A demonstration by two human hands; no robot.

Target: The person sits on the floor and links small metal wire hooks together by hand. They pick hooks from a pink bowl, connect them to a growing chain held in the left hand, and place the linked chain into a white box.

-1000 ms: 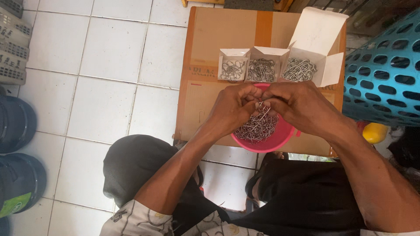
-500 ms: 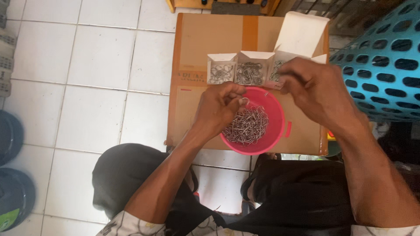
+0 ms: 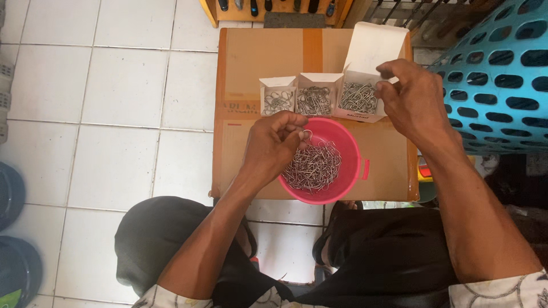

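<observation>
A pink bowl [image 3: 353, 171] full of small metal hooks [image 3: 314, 166] sits on a brown cardboard box [image 3: 251, 63]. My left hand [image 3: 274, 145] hovers over the bowl's left rim, fingers pinched on one metal hook. My right hand [image 3: 414, 100] is raised over the rightmost of three small white boxes [image 3: 358, 98], fingers curled; whether it holds a hook is hidden. The middle white box [image 3: 314, 98] and the left white box [image 3: 277, 98] also hold sorted hooks.
A turquoise perforated plastic basket [image 3: 502, 74] stands right of the cardboard box. White floor tiles [image 3: 114, 85] lie to the left, with dark round containers [image 3: 14, 239] at the lower left. A wooden rack [image 3: 274, 8] is at the top. My dark-trousered knees [image 3: 171, 245] are below.
My hands, joined over the bowl one second ago, have parted. The right hand moved up and right to the rightmost white box. The left hand stays at the bowl.
</observation>
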